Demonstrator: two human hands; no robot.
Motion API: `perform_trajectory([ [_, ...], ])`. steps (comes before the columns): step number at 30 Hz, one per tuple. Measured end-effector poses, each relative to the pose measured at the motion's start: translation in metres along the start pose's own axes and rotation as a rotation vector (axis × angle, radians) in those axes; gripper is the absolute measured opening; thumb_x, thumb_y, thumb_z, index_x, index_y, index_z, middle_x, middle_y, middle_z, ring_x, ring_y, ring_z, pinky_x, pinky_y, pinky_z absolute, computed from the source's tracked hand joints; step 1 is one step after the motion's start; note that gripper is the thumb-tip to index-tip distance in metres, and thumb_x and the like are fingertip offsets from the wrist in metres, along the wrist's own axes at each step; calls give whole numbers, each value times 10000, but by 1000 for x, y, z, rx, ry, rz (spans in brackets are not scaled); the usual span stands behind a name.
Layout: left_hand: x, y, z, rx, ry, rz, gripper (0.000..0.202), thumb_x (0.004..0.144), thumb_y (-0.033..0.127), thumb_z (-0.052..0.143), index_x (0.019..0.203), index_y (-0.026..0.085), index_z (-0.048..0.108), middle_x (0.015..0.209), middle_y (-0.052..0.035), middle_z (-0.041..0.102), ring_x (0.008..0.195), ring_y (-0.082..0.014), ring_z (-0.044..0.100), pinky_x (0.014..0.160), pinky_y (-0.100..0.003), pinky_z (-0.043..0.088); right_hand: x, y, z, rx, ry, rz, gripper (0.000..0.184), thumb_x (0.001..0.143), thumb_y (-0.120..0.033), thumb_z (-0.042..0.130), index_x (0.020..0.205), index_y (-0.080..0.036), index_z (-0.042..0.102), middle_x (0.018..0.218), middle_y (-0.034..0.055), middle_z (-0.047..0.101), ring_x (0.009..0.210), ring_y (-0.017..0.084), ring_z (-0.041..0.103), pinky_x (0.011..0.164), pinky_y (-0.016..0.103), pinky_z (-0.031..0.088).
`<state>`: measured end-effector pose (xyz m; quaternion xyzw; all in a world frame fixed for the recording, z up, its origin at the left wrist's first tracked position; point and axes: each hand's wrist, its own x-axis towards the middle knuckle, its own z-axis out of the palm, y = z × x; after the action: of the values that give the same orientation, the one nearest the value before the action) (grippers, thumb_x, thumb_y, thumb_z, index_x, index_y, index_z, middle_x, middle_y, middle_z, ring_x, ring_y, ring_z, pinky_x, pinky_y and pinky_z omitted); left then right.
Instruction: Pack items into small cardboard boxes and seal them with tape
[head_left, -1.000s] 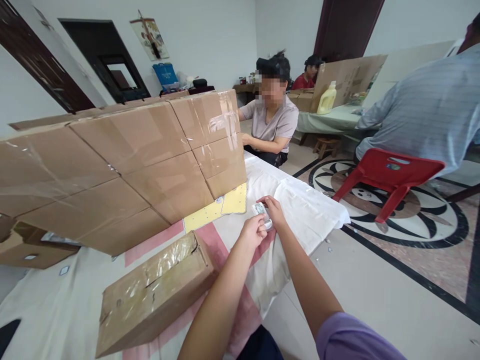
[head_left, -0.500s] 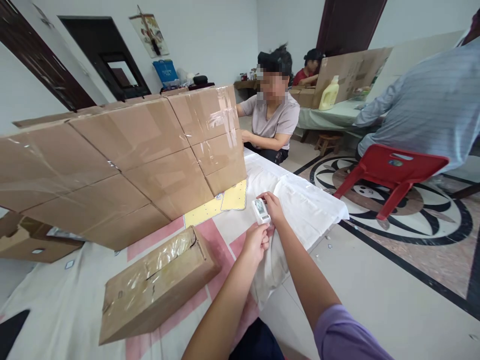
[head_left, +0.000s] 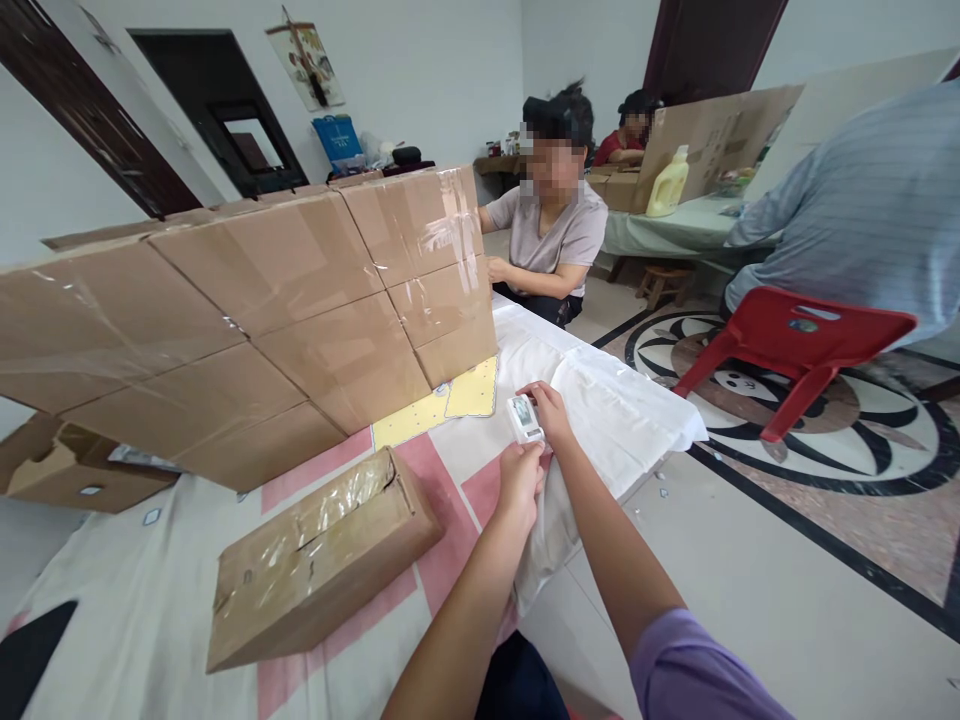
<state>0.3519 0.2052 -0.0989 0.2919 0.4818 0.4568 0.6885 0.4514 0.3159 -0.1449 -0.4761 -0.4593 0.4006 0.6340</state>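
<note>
Between my two hands is a small white device with a grey screen (head_left: 523, 416), its face turned up toward me; its exact kind I cannot make out. My left hand (head_left: 521, 480) is closed on its near end, fingers curled under. Along its right side, my right hand (head_left: 548, 411) grips it with bent fingers. Both hands are above the cloth-covered table (head_left: 592, 375), near its right edge. To the left of my forearms lies a taped cardboard box (head_left: 322, 560).
A wall of joined cardboard boxes (head_left: 300, 310) stands across the table, with yellow sheets (head_left: 472, 388) at its foot. Behind it a person (head_left: 555, 230) crouches. An open carton (head_left: 90, 470) is at far left. A red chair (head_left: 810, 325) with someone seated is at right.
The view has shifted slightly, so the scene sits a little farther right. Both hands keep their hold on the white device, with hardly any change in grip.
</note>
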Motion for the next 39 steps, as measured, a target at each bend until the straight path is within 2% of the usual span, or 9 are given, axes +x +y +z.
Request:
perform_trajectory([
  [6, -3, 2, 5, -4, 1, 37, 383, 692, 393, 770, 696, 207, 435, 512, 128, 200, 422, -28, 158, 432, -215, 92, 1, 0, -1, -9, -7, -7, 306, 857, -465, 512, 742, -238, 683, 790, 20, 659, 742, 197, 581, 699, 321, 451],
  [11, -4, -7, 1, -5, 0, 43, 363, 733, 399, 762, 702, 201, 460, 502, 124, 220, 413, -31, 175, 431, -219, 93, 0, 1, 0, -8, -8, -13, 305, 859, -464, 529, 746, -229, 688, 798, 24, 668, 750, 195, 582, 697, 315, 458],
  [15, 0, -16, -2, 12, 10, 23, 361, 747, 401, 772, 697, 193, 481, 487, 121, 250, 398, -30, 189, 426, -215, 89, 0, 2, 1, -1, -22, -19, 277, 793, -500, 683, 800, -224, 673, 814, 27, 675, 787, 207, 598, 740, 325, 476],
  [18, 2, -18, -3, 12, -2, 28, 320, 760, 391, 751, 720, 186, 508, 482, 120, 267, 390, -32, 191, 425, -217, 91, 1, 3, 2, 3, -45, -27, 306, 705, -470, 778, 840, -223, 658, 883, 36, 677, 832, 215, 605, 787, 339, 484],
  [25, 1, -18, -4, 16, -9, 25, 239, 763, 344, 706, 750, 176, 537, 484, 119, 267, 394, -39, 207, 422, -216, 107, 3, 4, 1, 12, -87, -20, 295, 727, -435, 716, 932, -229, 661, 1000, 40, 667, 916, 212, 594, 848, 343, 480],
  [31, 4, -18, -4, 55, 21, -14, 240, 783, 342, 699, 748, 182, 524, 482, 119, 268, 391, -37, 192, 420, -210, 105, 3, 5, 1, 32, -112, -23, 256, 760, -433, 715, 909, -229, 675, 928, 24, 674, 872, 205, 598, 827, 341, 481],
  [35, 10, -14, -3, 121, 30, -64, 208, 858, 284, 651, 739, 166, 528, 501, 107, 324, 387, -29, 188, 403, -205, 101, 3, 5, 1, 34, -79, -39, 282, 750, -453, 755, 891, -224, 667, 893, 29, 671, 843, 205, 602, 807, 343, 483],
  [39, 17, -13, -2, 190, 31, -134, 272, 930, 290, 626, 722, 150, 521, 527, 105, 353, 399, -25, 166, 383, -191, 98, 3, 6, 1, 22, -70, -50, 290, 741, -461, 757, 846, -210, 657, 861, 26, 663, 821, 196, 597, 793, 331, 482],
])
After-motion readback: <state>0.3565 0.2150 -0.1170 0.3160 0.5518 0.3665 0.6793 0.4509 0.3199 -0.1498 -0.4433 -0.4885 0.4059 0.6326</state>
